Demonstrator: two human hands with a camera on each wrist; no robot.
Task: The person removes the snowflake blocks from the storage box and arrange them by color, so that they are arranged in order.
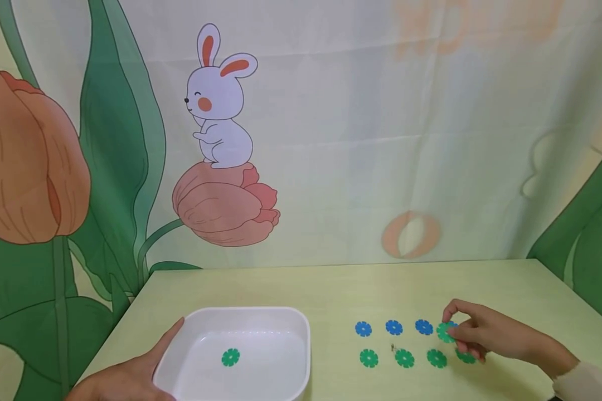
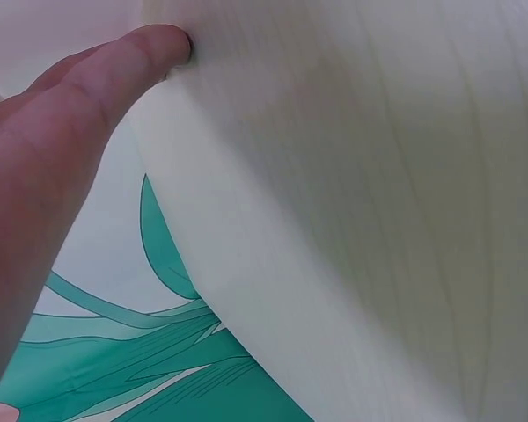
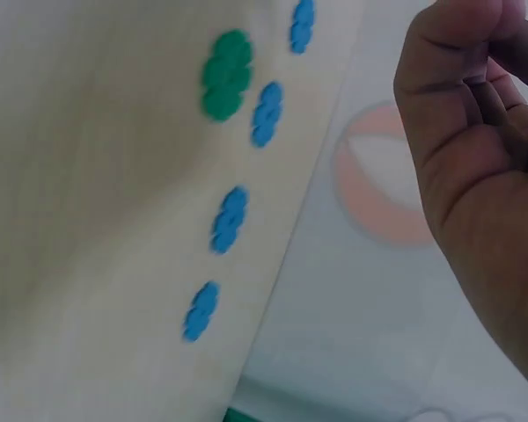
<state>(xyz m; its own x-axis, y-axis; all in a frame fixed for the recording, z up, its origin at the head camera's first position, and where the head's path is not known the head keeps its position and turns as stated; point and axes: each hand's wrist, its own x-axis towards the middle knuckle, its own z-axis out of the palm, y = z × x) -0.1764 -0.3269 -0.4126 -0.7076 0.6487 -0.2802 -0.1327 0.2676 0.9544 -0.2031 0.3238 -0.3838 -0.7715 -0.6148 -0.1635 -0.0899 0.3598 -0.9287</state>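
My right hand [image 1: 486,331] pinches a green notched plastic disc [image 1: 445,333] between thumb and index finger, over the right end of a row of blue discs [image 1: 393,327]. Part of the end blue disc is hidden behind it. Nearer to me runs a row of green discs [image 1: 404,358], the rightmost partly covered by the hand. My left hand [image 1: 125,379] lies along the left side of a white plastic tub [image 1: 306,356], a straight finger touching it near the far corner. One green disc [image 1: 231,357] lies inside the tub. Blue discs [image 3: 229,220] also appear in the right wrist view.
The pale table [image 1: 331,289] ends at a hanging cloth [image 1: 331,139] printed with a rabbit and tulips. A tiny brownish thing [image 1: 393,348] lies between the disc rows. The tub stands left of the rows, with table surface between them.
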